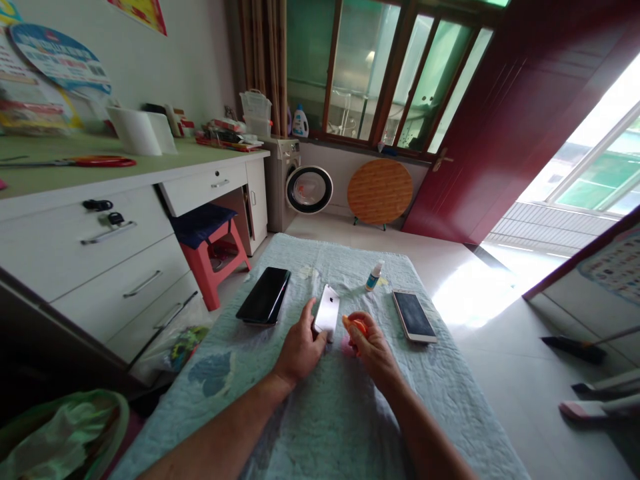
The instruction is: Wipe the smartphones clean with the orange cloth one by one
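Note:
My left hand (301,345) is closed on the lower part of a silver smartphone (328,308), whose back with a dark apple logo faces up. Close on its right, my right hand (370,343) pinches a small orange cloth (357,325), mostly covered by the fingers. A small spray bottle (373,276) with a white cap and blue label stands beyond that hand. To the right lies a white-framed smartphone (414,316) with its dark screen up. A larger black phone or tablet (265,295) lies left of my left hand, on top of something thin.
A light blue quilted cloth (310,427) covers the table. Left stand a red stool (213,257) and a white desk (95,267) with scissors (103,161) on top. Behind are a washing machine with an open door (309,190), a round wooden board (380,191) and a red door (480,127).

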A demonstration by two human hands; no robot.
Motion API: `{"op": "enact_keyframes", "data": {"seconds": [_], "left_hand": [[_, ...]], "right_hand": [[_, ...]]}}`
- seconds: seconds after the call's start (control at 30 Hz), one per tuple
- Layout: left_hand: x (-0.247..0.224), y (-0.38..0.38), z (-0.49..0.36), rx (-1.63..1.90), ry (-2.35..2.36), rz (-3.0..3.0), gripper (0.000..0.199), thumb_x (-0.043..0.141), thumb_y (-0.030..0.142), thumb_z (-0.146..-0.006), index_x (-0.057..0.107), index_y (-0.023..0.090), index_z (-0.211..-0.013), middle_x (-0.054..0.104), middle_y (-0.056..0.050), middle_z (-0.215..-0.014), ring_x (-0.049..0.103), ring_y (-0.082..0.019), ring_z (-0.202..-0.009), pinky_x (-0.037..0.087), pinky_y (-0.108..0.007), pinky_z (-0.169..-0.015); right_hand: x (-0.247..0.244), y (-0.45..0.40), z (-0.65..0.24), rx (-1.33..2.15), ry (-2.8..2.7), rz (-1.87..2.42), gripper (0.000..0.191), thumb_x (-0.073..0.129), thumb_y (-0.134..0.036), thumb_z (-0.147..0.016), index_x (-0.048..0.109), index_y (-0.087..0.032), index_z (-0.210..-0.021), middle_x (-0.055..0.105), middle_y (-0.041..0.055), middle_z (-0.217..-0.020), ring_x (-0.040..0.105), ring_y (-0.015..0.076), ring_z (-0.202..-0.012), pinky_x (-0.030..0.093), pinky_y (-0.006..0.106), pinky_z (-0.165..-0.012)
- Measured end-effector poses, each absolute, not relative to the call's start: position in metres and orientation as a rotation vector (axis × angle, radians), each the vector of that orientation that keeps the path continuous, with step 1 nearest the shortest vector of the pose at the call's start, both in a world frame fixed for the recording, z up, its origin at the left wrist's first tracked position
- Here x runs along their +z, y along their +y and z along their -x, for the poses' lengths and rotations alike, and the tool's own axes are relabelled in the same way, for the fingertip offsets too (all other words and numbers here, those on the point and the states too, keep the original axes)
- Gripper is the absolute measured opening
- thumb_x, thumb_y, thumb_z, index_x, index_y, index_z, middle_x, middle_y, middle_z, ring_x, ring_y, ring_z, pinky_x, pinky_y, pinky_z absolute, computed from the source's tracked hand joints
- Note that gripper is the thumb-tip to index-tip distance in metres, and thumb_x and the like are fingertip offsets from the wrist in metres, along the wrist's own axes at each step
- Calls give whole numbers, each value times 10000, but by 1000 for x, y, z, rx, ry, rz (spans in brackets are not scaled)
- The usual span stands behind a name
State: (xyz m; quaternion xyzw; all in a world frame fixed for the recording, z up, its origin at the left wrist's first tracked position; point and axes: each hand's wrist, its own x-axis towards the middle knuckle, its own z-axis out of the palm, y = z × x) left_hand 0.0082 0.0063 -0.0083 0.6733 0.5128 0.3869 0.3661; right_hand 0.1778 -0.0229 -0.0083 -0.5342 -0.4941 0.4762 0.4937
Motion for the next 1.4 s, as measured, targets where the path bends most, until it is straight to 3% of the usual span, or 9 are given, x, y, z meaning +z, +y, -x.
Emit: {"op": "enact_keyframes", "data": {"seconds": [0.17,0.3,0.47,0.67,0.8,0.97,1.1,1.4], "left_hand": [[-11,6,-9,950,1178,-1698,626,588,170,-810,391,162,-1404,674,-96,-1179,675,-200,-967,513,-286,-853],[-8,5,-7,845,1094,-1719,637,631,175,-791,403,206,-1385,722,-26,-1015,690,-172,-815,520,-247,-742],[-5,7,-5,796,1190,-1756,557,719,250,-759,500,191,-1267,718,-22,-931,681,-189,-811,496,-249,-702],[-6,8,-3,775,1362,-1932,462,726,197,-719,583,189,-1157,660,-54,-1029,640,-226,-956,487,-290,-806],[-7,8,-2,670,1456,-1999,531,705,170,-708,566,149,-1221,613,-82,-1063,636,-230,-962,488,-292,-832],[-6,8,0,656,1481,-2207,636,735,303,-722,508,146,-1295,591,-125,-1219,546,-300,-1138,408,-383,-998],[-9,10,2,640,1428,-2278,664,752,376,-712,510,162,-1292,616,-124,-1235,526,-318,-1142,396,-411,-985],[-11,10,-1,654,1364,-2245,681,765,318,-698,512,179,-1315,626,-104,-1250,524,-305,-1169,402,-407,-1002]], "right_hand": [[-11,-23,-180,1002,-1279,1412,355,671,-310,-707,502,-221,-1006,576,-4,-881,528,132,-682,454,246,-589],[-11,-23,-180,841,-1379,1441,273,593,-187,-687,529,-220,-950,632,21,-913,583,172,-790,471,285,-710],[-15,-22,-180,794,-1461,1418,232,528,-125,-660,548,-214,-873,661,38,-944,605,182,-837,463,291,-761],[-13,-21,-180,577,-1647,1352,155,510,-131,-715,566,-209,-836,595,55,-1006,575,176,-916,449,285,-830],[-12,-22,-179,504,-1737,1387,165,486,-129,-764,574,-211,-876,587,44,-940,559,172,-880,438,276,-798],[-15,-21,-179,400,-1751,1527,128,480,-183,-835,582,-219,-903,616,44,-932,551,188,-894,414,294,-807],[-17,-21,-176,404,-1749,1628,100,472,-232,-874,568,-220,-898,643,38,-857,561,195,-841,405,293,-762],[-14,-24,-177,508,-1617,1638,107,515,-324,-855,563,-233,-826,625,9,-740,569,193,-733,379,273,-660]]}}
